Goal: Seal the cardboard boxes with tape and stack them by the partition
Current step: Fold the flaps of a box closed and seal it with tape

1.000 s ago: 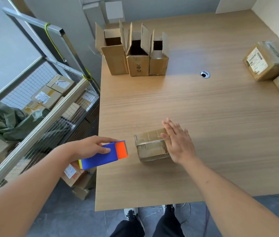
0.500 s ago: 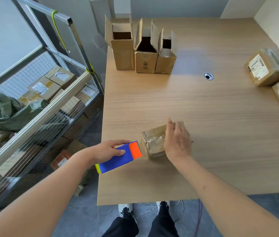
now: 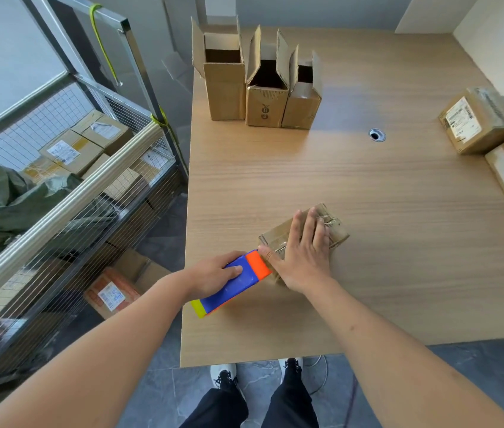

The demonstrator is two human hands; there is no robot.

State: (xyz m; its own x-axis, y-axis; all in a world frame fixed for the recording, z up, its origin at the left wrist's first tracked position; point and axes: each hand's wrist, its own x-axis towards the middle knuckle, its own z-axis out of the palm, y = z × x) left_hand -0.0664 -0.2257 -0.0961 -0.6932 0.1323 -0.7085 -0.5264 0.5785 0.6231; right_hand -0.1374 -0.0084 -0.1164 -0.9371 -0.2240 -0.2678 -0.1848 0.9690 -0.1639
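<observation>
Lying flat on the small cardboard box point(image 3: 334, 225), the right hand point(image 3: 303, 254) presses it down onto the wooden table point(image 3: 368, 196) with straight, spread fingers, and its thumb reaches toward the near left corner of the box. This box is already wrapped with clear tape and sits close to the near edge of the table, a little left of the middle. The left hand point(image 3: 213, 273) grips a blue block-shaped tool point(image 3: 229, 284) with an orange front end and a yellow rear end; the fingers are curled over its top, and the orange end touches the near left side of the box. At the far side of the table, well apart from the taped box, three open boxes point(image 3: 260, 88) stand upright in a row, touching each other, with their flaps raised. To the right of the taped box, at the table's right edge, several sealed parcels point(image 3: 476, 122) lie together, one with a white label on top. To the left of the table stands a metal wire cart point(image 3: 68, 180) holding more labelled boxes and some green cloth.
</observation>
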